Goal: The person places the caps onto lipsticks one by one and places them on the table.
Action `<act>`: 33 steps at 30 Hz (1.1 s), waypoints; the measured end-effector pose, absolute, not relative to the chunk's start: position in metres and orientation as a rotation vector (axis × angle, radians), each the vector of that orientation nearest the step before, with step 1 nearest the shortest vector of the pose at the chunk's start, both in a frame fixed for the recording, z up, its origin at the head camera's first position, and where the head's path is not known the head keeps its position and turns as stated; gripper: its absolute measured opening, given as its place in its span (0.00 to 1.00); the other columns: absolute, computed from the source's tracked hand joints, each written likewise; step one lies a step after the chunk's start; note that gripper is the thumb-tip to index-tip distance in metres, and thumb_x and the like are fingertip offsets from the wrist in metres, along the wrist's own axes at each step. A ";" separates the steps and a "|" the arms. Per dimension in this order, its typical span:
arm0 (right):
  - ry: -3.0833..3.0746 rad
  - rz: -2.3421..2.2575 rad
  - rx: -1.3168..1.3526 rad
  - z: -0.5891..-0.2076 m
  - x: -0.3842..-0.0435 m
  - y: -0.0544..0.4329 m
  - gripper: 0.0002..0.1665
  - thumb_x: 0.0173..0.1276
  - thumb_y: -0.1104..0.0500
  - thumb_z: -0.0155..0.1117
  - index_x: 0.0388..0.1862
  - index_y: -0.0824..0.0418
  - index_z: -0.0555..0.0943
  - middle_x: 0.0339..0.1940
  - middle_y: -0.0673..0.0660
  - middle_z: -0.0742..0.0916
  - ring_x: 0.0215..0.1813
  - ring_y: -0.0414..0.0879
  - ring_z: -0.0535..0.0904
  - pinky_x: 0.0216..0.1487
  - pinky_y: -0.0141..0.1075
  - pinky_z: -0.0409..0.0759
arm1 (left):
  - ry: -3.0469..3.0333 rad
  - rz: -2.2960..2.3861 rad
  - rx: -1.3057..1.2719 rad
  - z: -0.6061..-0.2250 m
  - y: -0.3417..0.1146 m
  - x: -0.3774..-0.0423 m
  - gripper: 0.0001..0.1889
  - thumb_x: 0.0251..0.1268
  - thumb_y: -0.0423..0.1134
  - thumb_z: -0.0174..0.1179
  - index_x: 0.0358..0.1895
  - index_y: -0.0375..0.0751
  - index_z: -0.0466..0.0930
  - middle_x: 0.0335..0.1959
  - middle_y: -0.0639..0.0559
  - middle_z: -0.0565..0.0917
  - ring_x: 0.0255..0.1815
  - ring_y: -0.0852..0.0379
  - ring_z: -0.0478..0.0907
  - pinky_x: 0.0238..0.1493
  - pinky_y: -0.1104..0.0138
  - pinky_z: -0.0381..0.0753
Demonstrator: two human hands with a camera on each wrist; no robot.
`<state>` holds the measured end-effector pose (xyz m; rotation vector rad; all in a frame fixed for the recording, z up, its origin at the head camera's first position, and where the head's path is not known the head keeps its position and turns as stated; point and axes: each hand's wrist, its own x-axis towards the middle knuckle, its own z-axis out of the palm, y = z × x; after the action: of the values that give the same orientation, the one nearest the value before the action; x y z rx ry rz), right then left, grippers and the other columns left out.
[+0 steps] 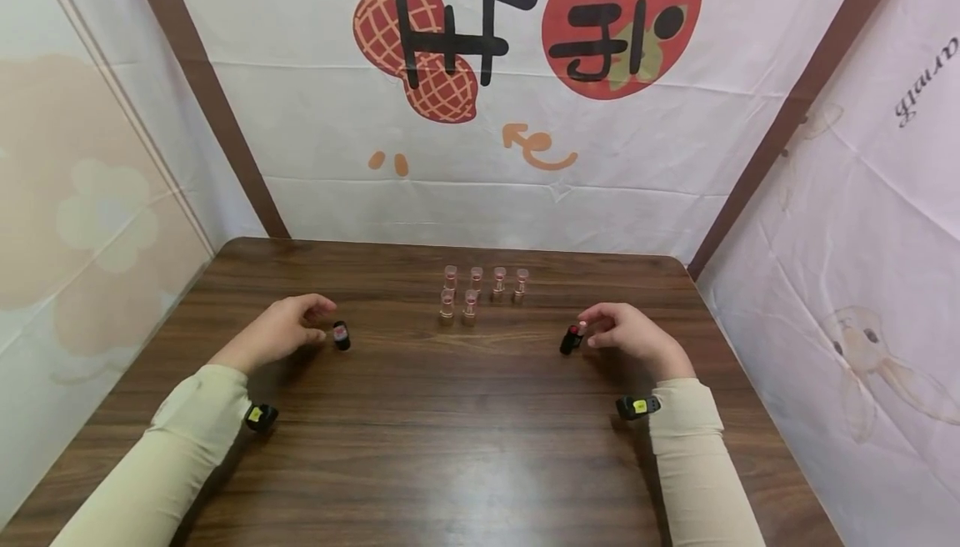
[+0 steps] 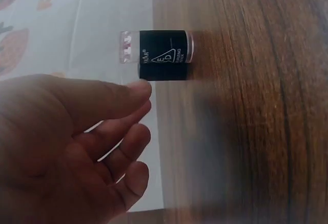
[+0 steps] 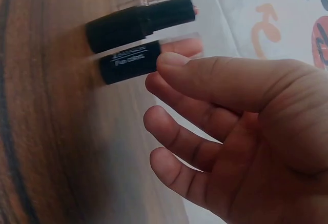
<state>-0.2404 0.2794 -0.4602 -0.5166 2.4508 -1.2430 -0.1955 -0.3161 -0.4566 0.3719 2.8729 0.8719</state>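
In the head view my left hand [image 1: 281, 332] is beside a black lipstick tube [image 1: 341, 335] on the left of the table. Up close, this labelled tube [image 2: 165, 44] has a clear top, and a plain black piece [image 2: 164, 72] stands against it. The left thumb tip is right by them, the fingers loosely bent and holding nothing visible. On the right, two black lipstick tubes stand side by side, one with a reddish tip [image 3: 138, 23], the other labelled [image 3: 129, 62] with a clear top. My right hand [image 1: 630, 337] has its thumb overlapping the labelled one; contact is unclear.
Several small clear-topped containers [image 1: 470, 307] with pinkish insides stand in two rows at the back middle of the brown wooden table [image 1: 465, 430]. A printed white cloth [image 1: 480, 205] hangs behind the table, with more cloth at both sides.
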 end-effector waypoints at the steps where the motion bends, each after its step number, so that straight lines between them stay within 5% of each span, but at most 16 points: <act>1: 2.448 -1.238 -0.525 -0.461 -0.241 0.279 0.26 0.66 0.69 0.70 0.63 0.67 0.79 0.55 0.64 0.86 0.56 0.57 0.84 0.51 0.39 0.84 | 2.860 0.872 0.380 -0.457 -0.315 -0.197 0.25 0.66 0.31 0.67 0.65 0.34 0.75 0.61 0.35 0.80 0.62 0.34 0.76 0.61 0.40 0.74; 10: 2.461 -1.216 -0.495 -0.465 -0.243 0.273 0.24 0.65 0.70 0.71 0.60 0.62 0.82 0.51 0.60 0.87 0.54 0.52 0.83 0.50 0.38 0.82 | 2.799 0.866 0.430 -0.463 -0.307 -0.210 0.19 0.66 0.29 0.67 0.60 0.37 0.79 0.57 0.40 0.84 0.62 0.38 0.79 0.61 0.43 0.76; 23: 2.459 -1.198 -0.501 -0.469 -0.243 0.270 0.22 0.65 0.70 0.71 0.59 0.65 0.81 0.51 0.63 0.87 0.53 0.53 0.82 0.51 0.39 0.81 | 2.823 0.808 0.463 -0.469 -0.301 -0.218 0.12 0.64 0.27 0.67 0.50 0.37 0.82 0.43 0.48 0.86 0.48 0.49 0.82 0.50 0.52 0.79; 33: 2.436 -1.232 -0.482 -0.471 -0.242 0.269 0.22 0.65 0.71 0.70 0.58 0.66 0.81 0.51 0.64 0.87 0.55 0.56 0.82 0.50 0.39 0.82 | 2.926 0.796 0.395 -0.463 -0.306 -0.209 0.12 0.68 0.30 0.64 0.52 0.39 0.82 0.45 0.45 0.84 0.47 0.47 0.79 0.49 0.50 0.77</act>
<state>-0.2416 0.2693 -0.4714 -0.4820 2.4362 -1.2318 -0.2091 -0.3055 -0.4632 0.3946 2.9261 0.7959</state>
